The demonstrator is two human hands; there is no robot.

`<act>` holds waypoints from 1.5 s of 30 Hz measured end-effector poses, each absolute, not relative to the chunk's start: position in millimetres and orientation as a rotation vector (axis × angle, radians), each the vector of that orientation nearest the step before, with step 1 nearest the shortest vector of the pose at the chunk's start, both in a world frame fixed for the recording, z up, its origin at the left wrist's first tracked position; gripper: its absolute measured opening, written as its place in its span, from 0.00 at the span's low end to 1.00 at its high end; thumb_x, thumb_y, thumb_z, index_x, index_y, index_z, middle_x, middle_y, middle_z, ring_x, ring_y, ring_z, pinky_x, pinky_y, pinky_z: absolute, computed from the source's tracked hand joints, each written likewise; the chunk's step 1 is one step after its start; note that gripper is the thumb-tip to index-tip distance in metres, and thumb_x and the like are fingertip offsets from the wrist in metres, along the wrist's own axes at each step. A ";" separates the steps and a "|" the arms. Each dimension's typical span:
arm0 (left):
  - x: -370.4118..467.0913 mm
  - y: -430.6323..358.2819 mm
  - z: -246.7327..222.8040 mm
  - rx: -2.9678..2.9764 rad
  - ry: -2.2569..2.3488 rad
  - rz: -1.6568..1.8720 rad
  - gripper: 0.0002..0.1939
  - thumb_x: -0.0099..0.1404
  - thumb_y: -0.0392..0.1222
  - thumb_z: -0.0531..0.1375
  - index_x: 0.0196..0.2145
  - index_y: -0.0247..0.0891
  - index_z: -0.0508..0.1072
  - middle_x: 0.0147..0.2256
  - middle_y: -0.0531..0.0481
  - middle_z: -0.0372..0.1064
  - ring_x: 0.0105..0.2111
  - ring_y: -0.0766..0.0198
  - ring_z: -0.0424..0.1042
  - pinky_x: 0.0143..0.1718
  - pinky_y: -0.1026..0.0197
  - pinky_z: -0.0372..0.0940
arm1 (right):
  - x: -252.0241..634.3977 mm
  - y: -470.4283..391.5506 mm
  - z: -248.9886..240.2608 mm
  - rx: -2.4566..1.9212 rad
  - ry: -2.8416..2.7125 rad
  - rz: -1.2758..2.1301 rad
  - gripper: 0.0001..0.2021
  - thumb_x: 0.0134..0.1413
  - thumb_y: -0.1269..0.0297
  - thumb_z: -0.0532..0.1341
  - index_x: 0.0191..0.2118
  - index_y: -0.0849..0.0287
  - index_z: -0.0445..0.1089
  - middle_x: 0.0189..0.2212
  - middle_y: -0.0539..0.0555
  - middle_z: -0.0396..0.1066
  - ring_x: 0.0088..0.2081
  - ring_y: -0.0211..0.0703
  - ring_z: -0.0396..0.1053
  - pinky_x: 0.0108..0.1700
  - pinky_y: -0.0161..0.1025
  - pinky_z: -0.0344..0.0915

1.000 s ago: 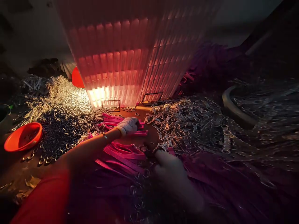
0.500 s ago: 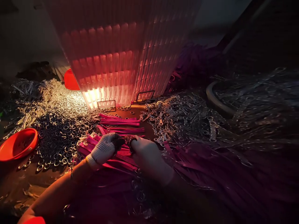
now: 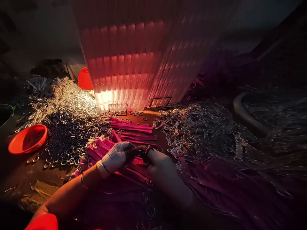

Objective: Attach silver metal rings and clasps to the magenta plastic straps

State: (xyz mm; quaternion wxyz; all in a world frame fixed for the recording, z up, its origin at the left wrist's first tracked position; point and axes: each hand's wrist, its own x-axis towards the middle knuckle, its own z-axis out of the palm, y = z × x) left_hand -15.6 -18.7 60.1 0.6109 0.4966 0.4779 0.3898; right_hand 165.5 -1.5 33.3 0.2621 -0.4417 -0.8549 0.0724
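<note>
The left hand (image 3: 114, 158) and right hand (image 3: 164, 167) are meeting, fingers curled, over magenta straps (image 3: 102, 147), perhaps pinching something indiscernible. Several straps are already lying grouped; left, metal rings (image 3: 69, 134) are remaining loose.

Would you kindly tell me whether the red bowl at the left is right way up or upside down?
Right way up: the red bowl shows its rim and hollow inside.

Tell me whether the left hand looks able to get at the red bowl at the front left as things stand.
Probably yes: only low-lying pink straps and metal rings show between the left hand and the red bowl, leaving the way over them free.
</note>
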 end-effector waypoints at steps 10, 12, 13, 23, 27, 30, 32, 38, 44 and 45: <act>-14.0 -8.4 47.9 1.911 1.290 0.645 0.10 0.68 0.42 0.56 0.29 0.36 0.68 0.27 0.51 0.68 0.26 0.68 0.64 0.27 0.65 0.56 | 167.5 -0.2 35.6 -1.189 -2.476 -0.282 0.09 0.58 0.73 0.56 0.30 0.61 0.73 0.31 0.58 0.73 0.28 0.42 0.65 0.31 0.40 0.50; -11.9 -9.1 36.8 2.072 1.347 0.584 0.05 0.65 0.37 0.57 0.32 0.35 0.71 0.30 0.48 0.72 0.29 0.64 0.68 0.30 0.64 0.59 | 166.1 -0.9 35.4 -1.324 -2.478 -0.182 0.08 0.54 0.75 0.57 0.31 0.61 0.73 0.29 0.57 0.73 0.28 0.43 0.66 0.31 0.40 0.50; -10.7 -10.6 30.8 2.108 1.378 0.580 0.04 0.65 0.36 0.57 0.35 0.35 0.72 0.32 0.47 0.73 0.30 0.61 0.70 0.31 0.62 0.60 | 165.0 -1.5 35.6 -1.401 -2.473 -0.115 0.08 0.53 0.75 0.57 0.32 0.61 0.74 0.29 0.56 0.73 0.29 0.43 0.67 0.31 0.40 0.50; -7.2 -24.6 6.8 1.996 1.472 0.781 0.08 0.66 0.36 0.54 0.36 0.34 0.73 0.32 0.45 0.74 0.31 0.60 0.71 0.32 0.61 0.61 | 161.3 -8.2 41.0 -1.508 -2.530 0.024 0.09 0.48 0.75 0.57 0.34 0.60 0.73 0.30 0.56 0.74 0.32 0.45 0.70 0.31 0.40 0.50; -4.3 -19.7 9.8 1.962 1.462 0.814 0.05 0.63 0.33 0.55 0.34 0.35 0.71 0.30 0.48 0.70 0.28 0.63 0.66 0.30 0.62 0.56 | 163.2 -4.3 36.0 -1.489 -2.448 -0.028 0.09 0.50 0.74 0.56 0.34 0.61 0.73 0.29 0.57 0.74 0.31 0.46 0.70 0.31 0.40 0.51; -6.0 -13.1 8.9 1.878 1.370 0.787 0.06 0.64 0.35 0.54 0.31 0.35 0.70 0.27 0.51 0.68 0.26 0.66 0.64 0.28 0.64 0.55 | 164.0 -2.2 28.6 -1.479 -2.385 -0.009 0.10 0.50 0.73 0.56 0.36 0.62 0.74 0.27 0.57 0.74 0.31 0.47 0.70 0.32 0.40 0.53; -9.2 -10.8 6.8 1.824 1.308 0.766 0.08 0.64 0.34 0.52 0.30 0.35 0.70 0.27 0.51 0.69 0.26 0.67 0.64 0.27 0.65 0.55 | 164.6 -2.4 24.8 -1.501 -2.353 0.057 0.10 0.51 0.73 0.55 0.34 0.62 0.74 0.26 0.58 0.74 0.30 0.47 0.70 0.32 0.39 0.55; -16.3 -19.2 12.3 1.699 1.262 0.857 0.10 0.65 0.40 0.56 0.30 0.33 0.72 0.27 0.49 0.69 0.28 0.66 0.64 0.29 0.65 0.56 | 171.0 -6.8 37.6 -1.375 -2.373 0.405 0.22 0.51 0.77 0.53 0.52 0.61 0.71 0.40 0.59 0.77 0.41 0.48 0.73 0.39 0.38 0.63; -16.5 -29.4 31.0 1.580 1.228 0.778 0.12 0.67 0.40 0.54 0.29 0.33 0.72 0.24 0.51 0.67 0.23 0.69 0.60 0.25 0.67 0.54 | 165.6 -8.7 69.3 -1.598 -2.686 0.408 0.20 0.48 0.78 0.55 0.48 0.65 0.70 0.38 0.62 0.77 0.41 0.51 0.74 0.38 0.39 0.63; -16.4 -30.7 32.3 1.604 1.252 0.776 0.11 0.66 0.39 0.54 0.29 0.33 0.72 0.24 0.51 0.67 0.23 0.69 0.60 0.25 0.66 0.54 | 163.2 -8.7 72.2 -1.642 -2.717 0.369 0.17 0.49 0.77 0.55 0.46 0.65 0.70 0.37 0.63 0.77 0.40 0.52 0.75 0.37 0.39 0.62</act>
